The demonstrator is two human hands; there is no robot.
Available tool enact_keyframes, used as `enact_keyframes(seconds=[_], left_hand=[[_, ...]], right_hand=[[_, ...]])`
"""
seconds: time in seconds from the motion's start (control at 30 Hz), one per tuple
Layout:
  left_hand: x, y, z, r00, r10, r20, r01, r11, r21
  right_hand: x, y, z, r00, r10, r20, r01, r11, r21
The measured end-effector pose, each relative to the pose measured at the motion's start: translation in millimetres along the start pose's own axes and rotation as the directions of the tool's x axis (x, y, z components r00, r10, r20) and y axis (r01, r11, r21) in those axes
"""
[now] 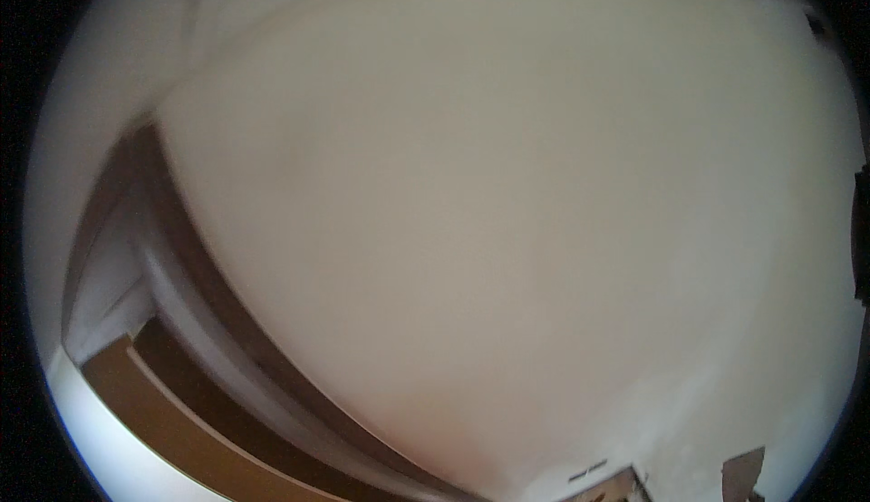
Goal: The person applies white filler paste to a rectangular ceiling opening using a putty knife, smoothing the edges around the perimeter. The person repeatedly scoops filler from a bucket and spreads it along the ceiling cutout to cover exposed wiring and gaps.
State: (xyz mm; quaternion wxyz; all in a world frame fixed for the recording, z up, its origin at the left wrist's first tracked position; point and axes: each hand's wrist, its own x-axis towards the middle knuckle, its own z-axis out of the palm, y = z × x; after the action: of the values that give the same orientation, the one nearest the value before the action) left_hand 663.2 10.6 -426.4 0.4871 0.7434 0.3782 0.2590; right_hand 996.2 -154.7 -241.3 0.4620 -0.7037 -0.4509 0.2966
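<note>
Neither of my hands shows in the head view. A broad, pale beige wall or similar plain surface (pixel 507 212) takes up most of the picture. Along its left side curves a dark brown frame (pixel 204 262), which looks like a door frame.
Inside the brown frame are a pale strip and a brown panel (pixel 172 411). A bright white surface (pixel 113 429) fills the lower left corner. At the bottom right, a dark-edged object (pixel 616 488) and a small brown patch (pixel 743 475) are partly cut off.
</note>
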Motion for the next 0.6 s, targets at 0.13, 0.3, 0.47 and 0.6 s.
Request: enact_keyframes(seconds=[0.13,0.3,0.47,0.6], left_hand=[[-45,22,15,0.996,0.029,0.09,-0.034,0.998,0.051],[-143,18,-79,0.965,0.212,0.157,-0.249,0.929,0.274],[-109,-1,-134,0.982,-0.109,0.157,0.066,0.964,0.258],[-128,-19,-141,0.911,-0.319,0.261,0.309,0.948,0.079]], right_hand=[[-16,-4,-3,0.99,0.107,-0.088,-0.123,0.971,-0.206],[-56,-69,92,0.982,0.028,0.188,0.073,0.857,-0.509],[-59,-78,138,0.956,0.16,0.245,-0.056,0.922,-0.384],[-87,-67,191,0.92,0.263,0.29,-0.073,0.843,-0.533]])
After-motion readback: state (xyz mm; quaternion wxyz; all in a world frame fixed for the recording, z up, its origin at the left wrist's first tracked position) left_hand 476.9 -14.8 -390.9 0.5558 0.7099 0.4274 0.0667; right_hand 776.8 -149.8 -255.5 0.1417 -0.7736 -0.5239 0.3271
